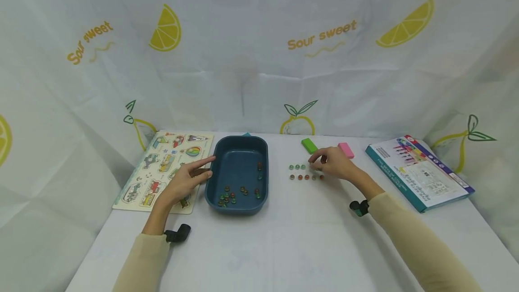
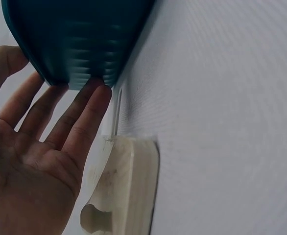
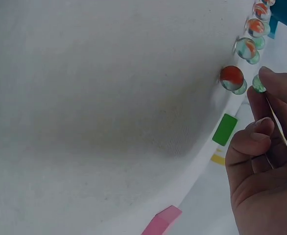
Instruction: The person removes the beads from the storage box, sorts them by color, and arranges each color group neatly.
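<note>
My left hand (image 1: 181,185) reaches to the near-left side of a dark blue tray (image 1: 208,193). Its fingers are mostly straight, with fingertips (image 2: 103,90) against the tray's outer wall. Several marbles (image 1: 227,196) lie inside, mostly toward the near end and right side. Between thumb and index finger, my right hand (image 1: 333,162) pinches a green marble (image 3: 258,83), hidden in the head view. Beside it are two rows on the white cloth: green marbles (image 1: 297,166) behind, and several orange or mixed-colour marbles (image 1: 307,177) in front. A red-orange marble (image 3: 231,78) sits close to the pinching fingers.
A picture puzzle board (image 1: 138,170) lies left of the tray, partly under my left forearm. Behind my right hand are a green block (image 1: 309,145) and a pink block (image 1: 346,150). A teal-edged box (image 1: 417,172) lies at the right. A printed curtain (image 1: 243,48) hangs behind.
</note>
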Motion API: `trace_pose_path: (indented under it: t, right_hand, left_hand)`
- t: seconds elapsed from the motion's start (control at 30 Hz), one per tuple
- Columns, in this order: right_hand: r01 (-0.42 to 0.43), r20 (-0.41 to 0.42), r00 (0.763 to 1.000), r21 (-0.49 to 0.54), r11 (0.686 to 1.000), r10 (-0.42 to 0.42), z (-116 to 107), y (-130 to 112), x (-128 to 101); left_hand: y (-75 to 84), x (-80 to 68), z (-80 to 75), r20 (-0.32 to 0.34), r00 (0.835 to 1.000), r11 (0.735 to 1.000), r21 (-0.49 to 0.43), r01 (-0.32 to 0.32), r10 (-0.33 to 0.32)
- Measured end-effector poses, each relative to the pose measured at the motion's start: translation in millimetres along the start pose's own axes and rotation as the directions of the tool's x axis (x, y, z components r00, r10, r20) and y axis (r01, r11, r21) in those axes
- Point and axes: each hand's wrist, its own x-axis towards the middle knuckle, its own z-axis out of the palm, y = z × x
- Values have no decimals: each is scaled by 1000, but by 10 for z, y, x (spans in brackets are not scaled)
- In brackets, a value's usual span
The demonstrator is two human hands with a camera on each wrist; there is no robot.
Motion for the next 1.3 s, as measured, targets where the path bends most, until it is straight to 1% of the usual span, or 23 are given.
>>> trace_pose_path:
  t: [0.17, 0.4, 0.6, 0.7, 0.87, 0.93, 1.03, 1.1, 1.2, 1.3]
  right_hand:
    - [-13, 22, 1000, 3, 1000, 13, 54, 41, 35]
    - [3, 45, 999, 12, 1000, -4, 103, 49, 81]
    - [0, 34, 999, 6, 1000, 0, 128, 79, 96]
    - [8, 38, 999, 8, 1000, -8, 127, 89, 98]
    - [-10, 70, 997, 11, 1000, 10, 99, 81, 101]
    - [-16, 66, 998, 3, 1000, 16, 66, 49, 97]
    - [24, 27, 999, -12, 1000, -24, -16, -48, 98]
    - [59, -8, 998, -19, 998, -59, -80, -175, 114]
    - [120, -22, 993, 0, 993, -120, -149, -472, 170]
    - [196, -7, 980, 12, 980, -196, -145, -849, 270]
  left_hand:
    - [3, -5, 5, 2, 1000, 1000, -8, 2, -2]
    - [9, -3, -1, 3, 1000, 1000, -9, 6, -6]
    - [19, -8, 3, 5, 1000, 1000, -17, 3, -3]
    - [21, -9, 3, 2, 1000, 1000, -12, 3, -3]
    - [23, -11, 2, 0, 1000, 1000, -10, 4, -4]
    - [27, -12, 1, 2, 1000, 1000, -14, 2, -2]
    - [33, -13, 1, 5, 1000, 1000, -18, 1, -1]
    - [34, -12, 3, 4, 1000, 1000, -15, 3, -3]
    - [32, -10, 3, -2, 1000, 1000, -9, 10, -10]
    - [28, -10, 2, -5, 1000, 1000, -10, 15, -15]
